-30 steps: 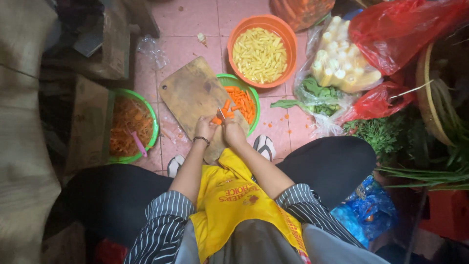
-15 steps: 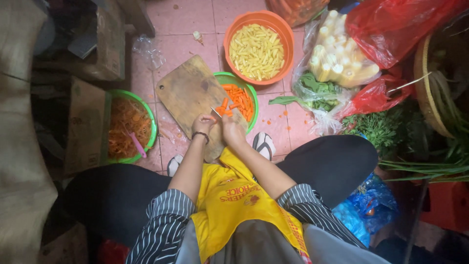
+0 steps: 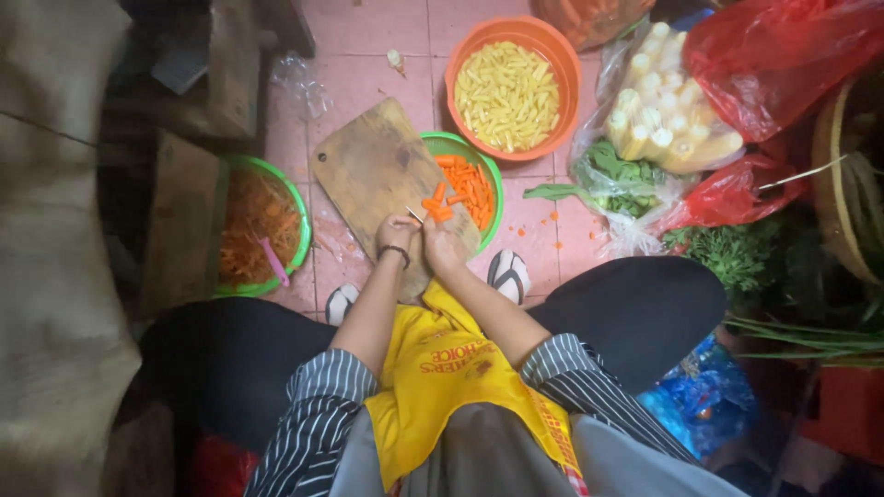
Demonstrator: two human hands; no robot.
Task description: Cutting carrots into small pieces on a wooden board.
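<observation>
Both hands have barely shifted — left hand [image 3: 398,232] pinches a carrot stick [image 3: 433,204], right hand [image 3: 440,244] grips a small knife [image 3: 416,214] above the cutting board [image 3: 368,166]; slicing needs steady, short strokes.

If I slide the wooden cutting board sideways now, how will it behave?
The cutting board looks thick and rigid, so it should probably move as one piece. Its right edge appears to rest on the green bowl, so it may rock. Loose carrot pieces at that edge would likely roll off.
</observation>
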